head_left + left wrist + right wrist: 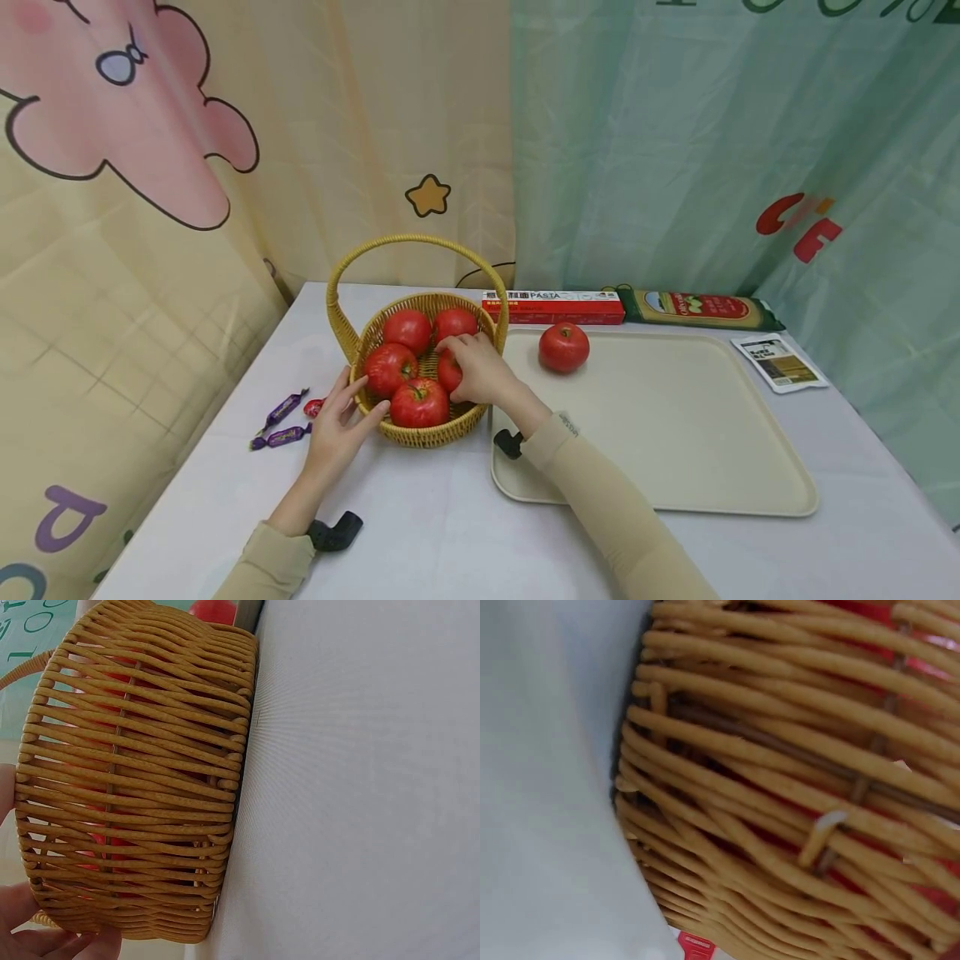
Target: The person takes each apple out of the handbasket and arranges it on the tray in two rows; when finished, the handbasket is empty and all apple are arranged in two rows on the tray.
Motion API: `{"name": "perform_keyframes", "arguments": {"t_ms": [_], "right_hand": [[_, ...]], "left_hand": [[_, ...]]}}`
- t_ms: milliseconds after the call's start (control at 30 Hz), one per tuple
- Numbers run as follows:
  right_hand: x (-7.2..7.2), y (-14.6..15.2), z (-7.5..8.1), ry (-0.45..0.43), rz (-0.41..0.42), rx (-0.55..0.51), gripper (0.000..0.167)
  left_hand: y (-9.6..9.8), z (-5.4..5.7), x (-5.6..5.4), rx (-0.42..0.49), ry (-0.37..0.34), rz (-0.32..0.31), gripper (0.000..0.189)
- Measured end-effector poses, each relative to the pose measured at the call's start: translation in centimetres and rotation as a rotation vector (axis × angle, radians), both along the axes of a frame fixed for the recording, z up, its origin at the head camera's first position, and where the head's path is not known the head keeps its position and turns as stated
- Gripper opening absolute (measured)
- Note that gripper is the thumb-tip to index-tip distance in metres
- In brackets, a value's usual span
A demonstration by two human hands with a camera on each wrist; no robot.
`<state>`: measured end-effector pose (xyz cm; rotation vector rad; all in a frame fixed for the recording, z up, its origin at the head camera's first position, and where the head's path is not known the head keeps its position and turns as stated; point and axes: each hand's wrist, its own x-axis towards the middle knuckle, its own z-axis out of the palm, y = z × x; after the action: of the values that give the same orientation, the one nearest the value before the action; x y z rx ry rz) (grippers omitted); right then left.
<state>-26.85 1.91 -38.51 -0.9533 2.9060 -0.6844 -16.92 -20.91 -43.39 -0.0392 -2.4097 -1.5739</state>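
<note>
In the head view, a wicker basket (423, 435) with a tall arched handle holds several red apples (420, 403). My left hand (335, 433) holds its near left rim, thumb and forefinger reaching over the edge. The left wrist view shows fingertips (101, 945) against the basket's woven side (135, 780). Inside the basket at the right, my right hand (480, 367) grips an apple (448, 372), partly hidden by the fingers. The right wrist view is filled by the basket's weave (780, 772), so the right fingers are out of sight there.
One apple (564, 347) sits on a beige tray (660, 425) right of the basket. Behind lie a red pasta box (555, 308) and a green pasta packet (697, 308). A white pouch (780, 362) lies far right; purple-wrapped candies (285, 436) and a red candy (313, 407) lie left.
</note>
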Motion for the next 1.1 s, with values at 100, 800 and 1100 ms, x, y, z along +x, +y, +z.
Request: {"name": "perform_keyframes", "arguments": {"t_ms": [100, 800, 1100], "right_hand": [[0.6, 0.4, 0.5, 0.019, -0.006, -0.072, 0.066], [3.5, 16.1, 6.0, 0.062, -0.139, -0.569, 0.065], [0.1, 22.3, 2.5, -0.054, -0.501, -0.495, 0.073]], "left_hand": [[0.0, 0.0, 0.0, 0.000, 0.003, 0.000, 0.061], [0.0, -0.1, 0.0, 0.002, 0.015, 0.013, 0.059], [0.0, -0.3, -0.2, 0.013, 0.018, 0.013, 0.059]]}}
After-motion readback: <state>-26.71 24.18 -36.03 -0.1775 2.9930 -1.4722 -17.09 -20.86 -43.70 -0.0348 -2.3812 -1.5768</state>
